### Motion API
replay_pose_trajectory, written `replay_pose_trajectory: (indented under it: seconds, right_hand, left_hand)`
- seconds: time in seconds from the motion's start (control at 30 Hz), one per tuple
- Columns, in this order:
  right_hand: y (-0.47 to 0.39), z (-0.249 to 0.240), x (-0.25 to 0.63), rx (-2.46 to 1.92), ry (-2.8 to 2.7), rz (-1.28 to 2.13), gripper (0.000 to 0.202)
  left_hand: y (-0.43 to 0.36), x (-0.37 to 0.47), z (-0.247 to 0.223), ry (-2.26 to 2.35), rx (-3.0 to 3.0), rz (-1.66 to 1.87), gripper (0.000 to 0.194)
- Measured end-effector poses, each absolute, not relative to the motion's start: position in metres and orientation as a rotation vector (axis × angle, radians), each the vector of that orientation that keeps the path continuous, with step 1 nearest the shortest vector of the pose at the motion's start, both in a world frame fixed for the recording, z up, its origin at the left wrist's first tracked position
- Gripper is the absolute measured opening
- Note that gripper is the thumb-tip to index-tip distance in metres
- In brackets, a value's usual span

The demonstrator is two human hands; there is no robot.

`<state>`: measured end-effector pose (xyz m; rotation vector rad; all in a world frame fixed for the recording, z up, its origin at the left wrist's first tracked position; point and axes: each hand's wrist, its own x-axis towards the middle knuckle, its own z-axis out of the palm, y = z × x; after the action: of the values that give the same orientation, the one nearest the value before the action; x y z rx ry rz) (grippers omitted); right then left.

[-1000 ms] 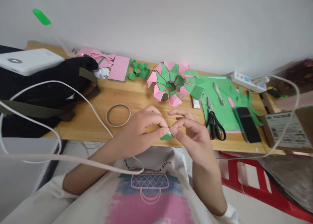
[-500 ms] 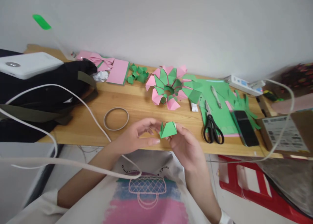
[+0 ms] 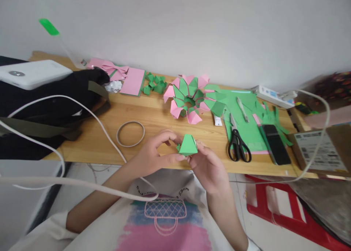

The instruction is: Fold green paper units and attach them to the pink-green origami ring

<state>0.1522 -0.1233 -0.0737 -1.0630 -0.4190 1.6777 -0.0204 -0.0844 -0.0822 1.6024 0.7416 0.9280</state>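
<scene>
Between my two hands, above the table's front edge, is a small folded green paper piece (image 3: 188,145) with a flat, tapering face toward me. My left hand (image 3: 161,148) pinches its left side, thumb below and fingers behind. On the other side, my right hand (image 3: 210,165) grips its right edge with the fingertips. Parts of the fingers are hidden behind the paper. Beyond the hands stands a ring of pink and green folded paper petals (image 3: 179,94), open in its middle. Several small green folded pieces (image 3: 155,83) lie to its left.
Black-handled scissors (image 3: 238,145), a cutter (image 3: 242,109) and a phone (image 3: 275,144) lie around green paper sheets (image 3: 253,137) on the right. A roll of tape (image 3: 130,133) rests left. A white cable (image 3: 93,114) crosses a black bag (image 3: 55,112). A cardboard box (image 3: 323,148) stands far right.
The green paper piece has turned in my fingers, so its tapering face now points more toward me. My left thumb has come up against its lower edge.
</scene>
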Motion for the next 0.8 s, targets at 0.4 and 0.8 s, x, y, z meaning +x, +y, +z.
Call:
replay_pose_trajectory:
  seconds: [0.4,0.8]
  right_hand:
    - [-0.117,-0.101,0.159,-1.256,-0.535,1.525,0.034]
    - [-0.1,-0.123,0.157,-1.453,-0.616,1.58,0.052]
  left_hand:
    - [-0.084,-0.023,-0.097,1.222,2.155,0.703,0.021]
    - [-0.08,-0.035,-0.109,1.442,2.332,0.396,0.016]
